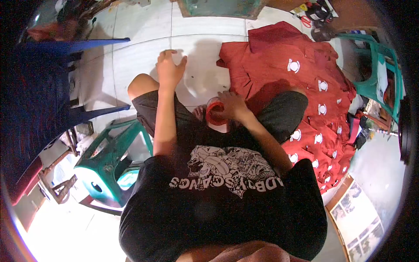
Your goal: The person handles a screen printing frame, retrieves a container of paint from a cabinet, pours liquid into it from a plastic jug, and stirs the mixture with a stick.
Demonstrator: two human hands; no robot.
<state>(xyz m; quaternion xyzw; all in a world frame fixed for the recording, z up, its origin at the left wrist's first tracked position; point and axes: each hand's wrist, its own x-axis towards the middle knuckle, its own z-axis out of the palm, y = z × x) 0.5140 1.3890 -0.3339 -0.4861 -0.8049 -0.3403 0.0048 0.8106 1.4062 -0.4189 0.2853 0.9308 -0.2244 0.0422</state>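
Observation:
My left hand [169,72] is raised over the pale tiled floor, beyond my left knee. Its thumb stands apart from the fingers, and nothing shows in it. Between my legs, my right hand [233,106] grips the side of a round red container [214,112], which looks like a plastic cup. Its contents are too dark to make out. Beside my right hand and under my right leg lies red cloth [275,65] with white printed emblems, spread out over the floor.
A green plastic stool [102,159] stands at my left, below dark blue cloth [37,109]. Another green stool [393,65] is at the right. Red-handled scissors [306,21] lie among dark items at the far right. A greenish board [220,8] lies ahead.

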